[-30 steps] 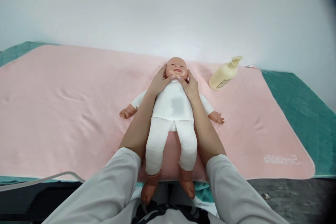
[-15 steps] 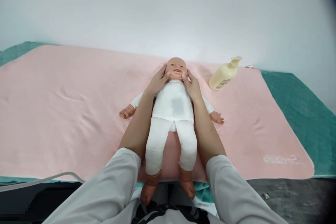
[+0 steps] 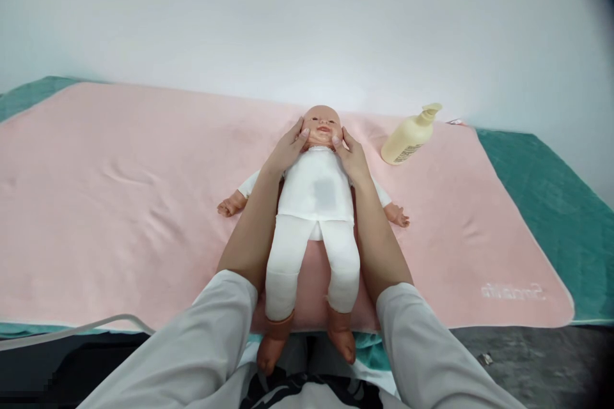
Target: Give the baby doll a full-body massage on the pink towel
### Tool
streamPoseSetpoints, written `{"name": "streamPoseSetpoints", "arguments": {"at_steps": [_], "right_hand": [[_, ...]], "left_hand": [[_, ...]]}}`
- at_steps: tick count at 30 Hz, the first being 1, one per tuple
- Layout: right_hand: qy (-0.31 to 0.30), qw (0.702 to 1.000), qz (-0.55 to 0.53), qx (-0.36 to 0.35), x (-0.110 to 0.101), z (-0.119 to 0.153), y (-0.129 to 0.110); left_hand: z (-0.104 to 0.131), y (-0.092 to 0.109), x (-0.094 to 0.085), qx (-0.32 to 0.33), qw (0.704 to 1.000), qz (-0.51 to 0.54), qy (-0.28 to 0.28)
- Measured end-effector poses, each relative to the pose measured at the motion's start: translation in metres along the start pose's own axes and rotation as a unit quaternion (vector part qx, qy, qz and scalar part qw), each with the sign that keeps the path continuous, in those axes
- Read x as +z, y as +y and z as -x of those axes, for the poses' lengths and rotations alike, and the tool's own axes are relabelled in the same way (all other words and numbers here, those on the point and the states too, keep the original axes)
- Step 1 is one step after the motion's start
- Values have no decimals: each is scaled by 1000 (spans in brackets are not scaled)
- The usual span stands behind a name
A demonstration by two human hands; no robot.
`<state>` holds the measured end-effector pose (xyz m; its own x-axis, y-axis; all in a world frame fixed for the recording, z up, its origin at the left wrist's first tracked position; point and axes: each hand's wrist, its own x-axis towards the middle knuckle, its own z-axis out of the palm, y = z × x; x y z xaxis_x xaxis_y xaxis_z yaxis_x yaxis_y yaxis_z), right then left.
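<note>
A baby doll (image 3: 316, 188) with a white cloth body lies face up on a pink mat (image 3: 119, 204), its head toward the wall and its feet over the mat's near edge. My left hand (image 3: 290, 146) cups the side of the doll's head at image left, thumb on the cheek. On the other side, my right hand (image 3: 351, 152) holds the head the same way, thumb at the jaw. Both sets of fingers are partly hidden beside and behind the head. The doll's arms stretch out to either side, past my forearms.
A pale yellow pump bottle (image 3: 407, 139) stands right of the doll's head. Green padded cloth (image 3: 542, 204) shows beyond the mat's edges. A pale wall (image 3: 240, 19) rises behind. A white cable (image 3: 86, 324) curves at the lower left.
My left thumb has shifted very slightly on the doll's cheek. Otherwise the hands, doll and bottle look the same.
</note>
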<state>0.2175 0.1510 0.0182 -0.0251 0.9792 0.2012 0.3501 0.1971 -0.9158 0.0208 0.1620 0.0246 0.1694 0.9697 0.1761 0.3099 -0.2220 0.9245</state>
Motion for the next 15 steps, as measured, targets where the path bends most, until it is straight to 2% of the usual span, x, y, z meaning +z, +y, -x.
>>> {"name": "streamPoseSetpoints", "arguments": {"at_steps": [6, 15], "right_hand": [[20, 999, -13, 27, 6, 1, -4], [41, 998, -11, 36, 15, 0, 0]], "left_hand": [[1, 3, 4, -10, 1000, 14, 11], [-2, -5, 10, 7, 997, 25, 68]]}}
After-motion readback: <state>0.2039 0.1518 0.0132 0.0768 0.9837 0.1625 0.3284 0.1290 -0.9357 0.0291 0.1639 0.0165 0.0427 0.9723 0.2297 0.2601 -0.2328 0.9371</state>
